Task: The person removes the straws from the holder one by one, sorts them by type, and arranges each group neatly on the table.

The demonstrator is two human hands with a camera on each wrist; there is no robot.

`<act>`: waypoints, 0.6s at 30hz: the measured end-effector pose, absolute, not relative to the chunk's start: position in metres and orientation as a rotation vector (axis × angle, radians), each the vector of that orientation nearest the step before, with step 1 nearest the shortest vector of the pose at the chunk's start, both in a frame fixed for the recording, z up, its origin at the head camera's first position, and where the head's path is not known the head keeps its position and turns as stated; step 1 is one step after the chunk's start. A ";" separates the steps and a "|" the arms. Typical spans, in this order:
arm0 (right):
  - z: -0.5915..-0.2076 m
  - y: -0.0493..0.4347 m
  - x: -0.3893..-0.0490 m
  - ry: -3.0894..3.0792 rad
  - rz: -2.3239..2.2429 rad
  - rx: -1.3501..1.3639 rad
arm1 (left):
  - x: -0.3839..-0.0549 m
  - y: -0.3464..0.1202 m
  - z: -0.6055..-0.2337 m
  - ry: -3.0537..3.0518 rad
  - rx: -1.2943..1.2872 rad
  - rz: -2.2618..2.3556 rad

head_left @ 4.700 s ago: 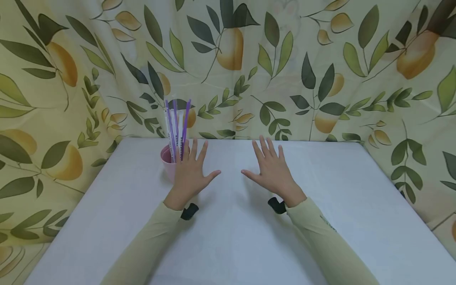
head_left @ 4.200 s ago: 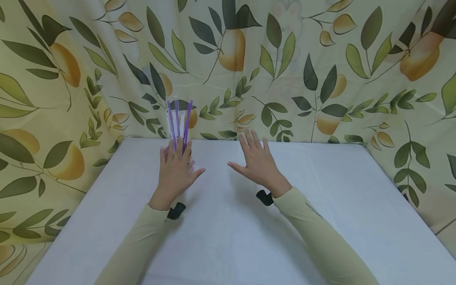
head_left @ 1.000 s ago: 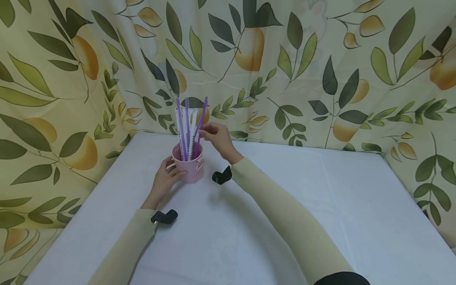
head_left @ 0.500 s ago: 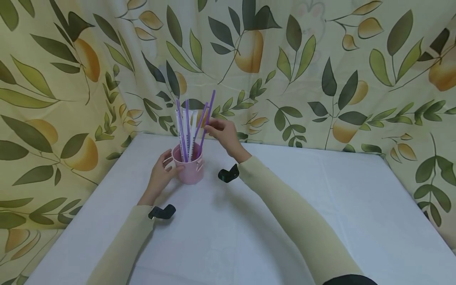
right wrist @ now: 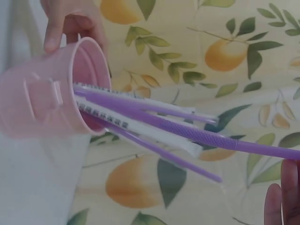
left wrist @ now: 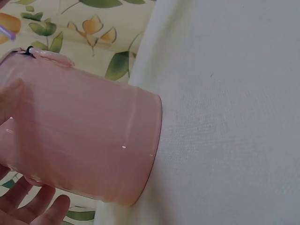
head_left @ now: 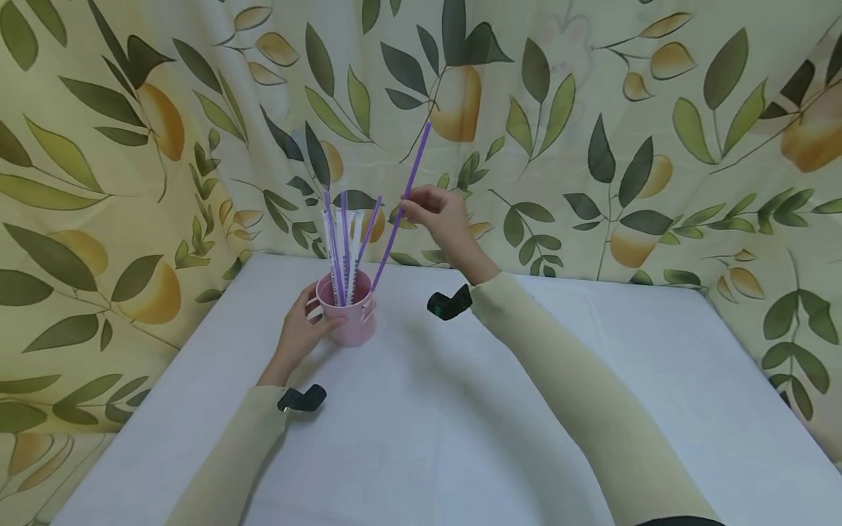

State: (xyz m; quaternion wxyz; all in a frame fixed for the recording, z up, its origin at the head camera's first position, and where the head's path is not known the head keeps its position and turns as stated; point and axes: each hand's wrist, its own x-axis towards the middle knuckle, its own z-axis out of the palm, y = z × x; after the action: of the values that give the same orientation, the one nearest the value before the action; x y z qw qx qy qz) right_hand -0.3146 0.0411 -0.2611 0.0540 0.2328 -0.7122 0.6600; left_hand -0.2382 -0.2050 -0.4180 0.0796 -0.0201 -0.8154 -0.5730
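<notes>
A pink plastic bucket (head_left: 355, 325) stands upright on the table, with two purple straws (head_left: 345, 226) and another leaning one inside, beside white printed wrappers (head_left: 337, 263). My left hand (head_left: 299, 336) grips the bucket's left side, thumb in front and fingers around the back; its fingertips (left wrist: 55, 208) show below the bucket in the left wrist view. Above and to the right, my right hand (head_left: 450, 223) pinches a long purple straw (head_left: 417, 162) between thumb and forefinger. That straw slants, its lower end at the bucket's right rim. A ribbed bend (right wrist: 201, 133) shows in the right wrist view.
The table (head_left: 395, 438) has a white cover and reaches back to a leaf-and-fruit patterned curtain (head_left: 526, 146) behind and at the left. A black wrist camera (head_left: 450, 303) sits on the right wrist, another black camera (head_left: 302, 399) on the left.
My hands went from spread above the table to the bucket. The right hand took hold of a purple straw and drew it up and rightward; the left keeps hold of the bucket.
</notes>
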 end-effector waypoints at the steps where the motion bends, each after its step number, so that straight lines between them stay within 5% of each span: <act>1: -0.258 0.045 -0.313 -2.162 1.997 0.707 | -0.238 -0.205 -0.419 -2.439 -0.062 -1.719; 18: -0.243 0.138 -0.291 -2.414 1.717 0.590 | -0.234 -0.202 -0.423 -2.430 -0.090 -1.687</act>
State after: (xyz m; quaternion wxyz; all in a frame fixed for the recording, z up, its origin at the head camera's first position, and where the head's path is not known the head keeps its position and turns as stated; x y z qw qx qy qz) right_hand -0.2908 0.1381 -0.2432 0.0604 0.1951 -0.7978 0.5673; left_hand -0.2344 -0.2024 -0.4229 0.0908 -0.0303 -0.8177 -0.5676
